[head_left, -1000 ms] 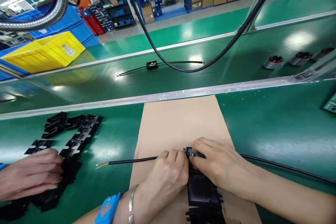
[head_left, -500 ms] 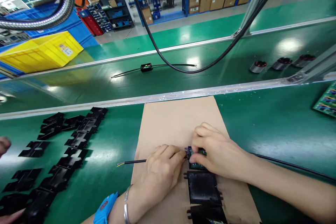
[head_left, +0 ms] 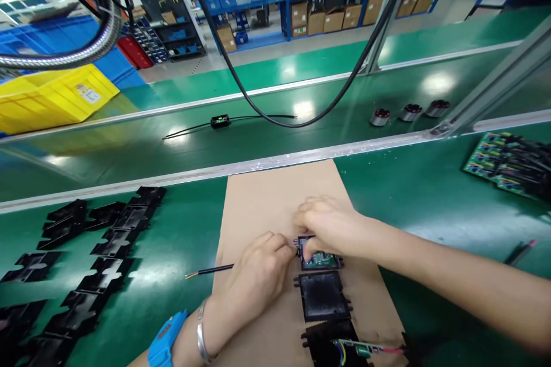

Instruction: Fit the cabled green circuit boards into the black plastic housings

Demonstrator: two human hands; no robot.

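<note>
My left hand (head_left: 262, 266) is closed around a black cable (head_left: 215, 269), whose stripped end with thin coloured wires sticks out to the left. Its fingertips meet the left side of a small black plastic case (head_left: 340, 265). Inside that case lies a green circuit board (head_left: 323, 260). My right hand (head_left: 331, 226) is over the board, fingers curled and thumb pressed down on its left part; the fingertips are partly hidden. Below sits an empty-looking black case (head_left: 325, 296). Nearer to me is another black case (head_left: 318, 332) with a wired board (head_left: 359, 348) on it.
Brown cardboard (head_left: 275, 195) lies under the work. Black plastic shells (head_left: 116, 241) spread over the left of the green bench. Wired circuit boards (head_left: 508, 163) and a pen-like tool (head_left: 520, 252) are at right. A black cable (head_left: 241, 86) hangs in front, before a metal rail (head_left: 275, 160).
The view has swung to the right, showing more boards there. My right hand has shifted slightly, uncovering more of the circuit board. Another person's hand at the left edge is out of view.
</note>
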